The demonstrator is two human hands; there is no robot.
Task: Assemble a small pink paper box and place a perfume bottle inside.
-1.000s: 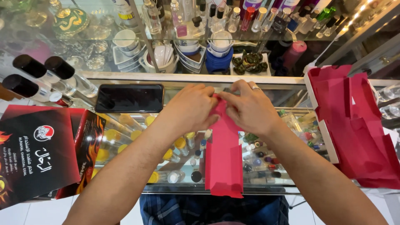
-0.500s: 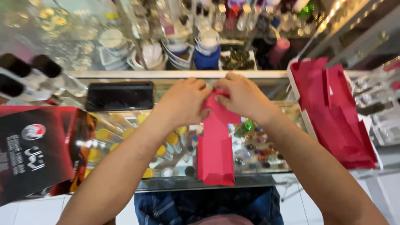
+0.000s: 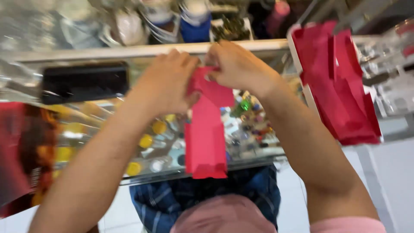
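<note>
The red paper bag (image 3: 206, 133) was pinched at its top by the left hand (image 3: 166, 82) and right hand (image 3: 236, 65), so it hung over the glass surface (image 3: 258, 142) toward its near edge.

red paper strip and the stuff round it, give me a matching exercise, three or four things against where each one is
Things:
1. red paper strip
2. black phone
3. pile of red paper bags
4. blue container

Places:
A. lying flat on the glass counter, left of the hands
B. pinched at its top end by the left hand and right hand
C. on the shelf beyond the counter
D. at the right end of the counter

Pairs: 1-B, 2-A, 3-D, 4-C
</note>
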